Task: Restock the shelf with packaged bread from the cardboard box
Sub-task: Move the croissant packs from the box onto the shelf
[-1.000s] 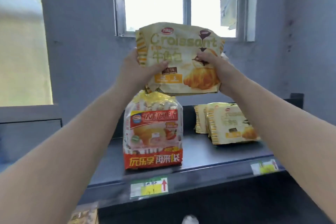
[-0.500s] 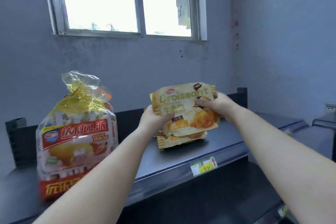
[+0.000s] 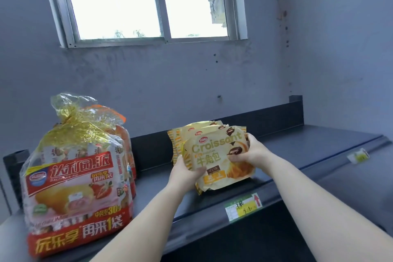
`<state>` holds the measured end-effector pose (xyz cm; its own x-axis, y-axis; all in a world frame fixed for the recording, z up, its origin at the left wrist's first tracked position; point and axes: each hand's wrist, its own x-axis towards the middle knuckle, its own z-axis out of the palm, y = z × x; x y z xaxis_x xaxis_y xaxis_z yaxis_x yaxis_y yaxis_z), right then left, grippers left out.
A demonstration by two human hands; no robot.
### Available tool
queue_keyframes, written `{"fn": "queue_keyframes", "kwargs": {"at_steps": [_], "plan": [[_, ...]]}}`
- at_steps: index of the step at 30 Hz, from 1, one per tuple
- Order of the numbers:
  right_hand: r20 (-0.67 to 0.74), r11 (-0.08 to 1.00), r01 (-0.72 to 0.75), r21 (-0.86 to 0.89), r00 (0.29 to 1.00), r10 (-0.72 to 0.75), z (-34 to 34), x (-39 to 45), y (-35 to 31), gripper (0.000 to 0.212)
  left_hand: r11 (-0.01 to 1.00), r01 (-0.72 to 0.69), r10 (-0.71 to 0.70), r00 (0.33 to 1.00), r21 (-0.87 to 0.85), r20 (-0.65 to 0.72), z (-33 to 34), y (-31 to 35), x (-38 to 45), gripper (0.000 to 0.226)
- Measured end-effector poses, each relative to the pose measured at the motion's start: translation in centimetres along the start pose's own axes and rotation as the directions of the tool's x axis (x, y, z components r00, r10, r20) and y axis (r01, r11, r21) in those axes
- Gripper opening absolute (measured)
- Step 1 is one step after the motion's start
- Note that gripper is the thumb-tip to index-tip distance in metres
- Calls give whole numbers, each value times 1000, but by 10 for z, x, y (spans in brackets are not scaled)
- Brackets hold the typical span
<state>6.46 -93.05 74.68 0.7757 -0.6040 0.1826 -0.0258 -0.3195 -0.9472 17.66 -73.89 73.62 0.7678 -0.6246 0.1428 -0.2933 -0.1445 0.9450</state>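
Croissant pack [image 3: 219, 161] between the left hand [image 3: 185, 173] & right hand [image 3: 253, 151] is matt, papery-looking film. Big bag [image 3: 78, 181] left of the hands: glossy crinkly clear plastic w/ gold foil top. Shelf [image 3: 297, 151] under them looks like smooth dark painted metal.

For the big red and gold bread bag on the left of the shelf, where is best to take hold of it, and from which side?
Probably at the gathered gold neck of the big bread bag, coming from above: the bag stands upright and its body looks too wide for one hand.
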Motion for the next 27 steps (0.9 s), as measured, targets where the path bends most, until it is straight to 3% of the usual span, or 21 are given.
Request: {"fn": "queue_keyframes", "kwargs": {"at_steps": [2, 5, 10, 13, 16, 19, 23, 27], "plan": [[36, 1000, -15, -12, 999, 15, -1, 0, 0, 87, 1000, 27, -28, 1000, 9, 12, -1, 3, -3, 63], [47, 999, -30, -41, 998, 32, -1, -3, 2, 99, 997, 42, -45, 998, 64, 36, -3, 6, -8, 70], [-68, 992, -73, -103, 995, 67, 3, -11, 0, 137, 987, 48, -41, 998, 156, -42, -5, 12, -15, 56], [-107, 980, -91, -179, 992, 72, 6, -18, -3, 142, 976, 26, -16, 999, 218, -47, -5, 17, -19, 59], [-125, 971, -92, -223, 990, 66, 7, -28, -6, 138, 967, 30, -16, 998, 254, -55, -5, 20, -25, 63], [-162, 946, -13, -324, 986, -42, 9, -38, -12, 127, 957, 22, 12, 993, 288, -118, -8, 26, -35, 65], [-280, 879, 155, -451, 910, -304, 13, -54, -41, 100, 881, -40, 162, 962, 472, -221, -26, 48, -46, 63], [-247, 771, 203, -603, 872, -422, 31, -60, -71, 76, 786, -149, 341, 914, 600, -220, -51, 72, -57, 50]]}}
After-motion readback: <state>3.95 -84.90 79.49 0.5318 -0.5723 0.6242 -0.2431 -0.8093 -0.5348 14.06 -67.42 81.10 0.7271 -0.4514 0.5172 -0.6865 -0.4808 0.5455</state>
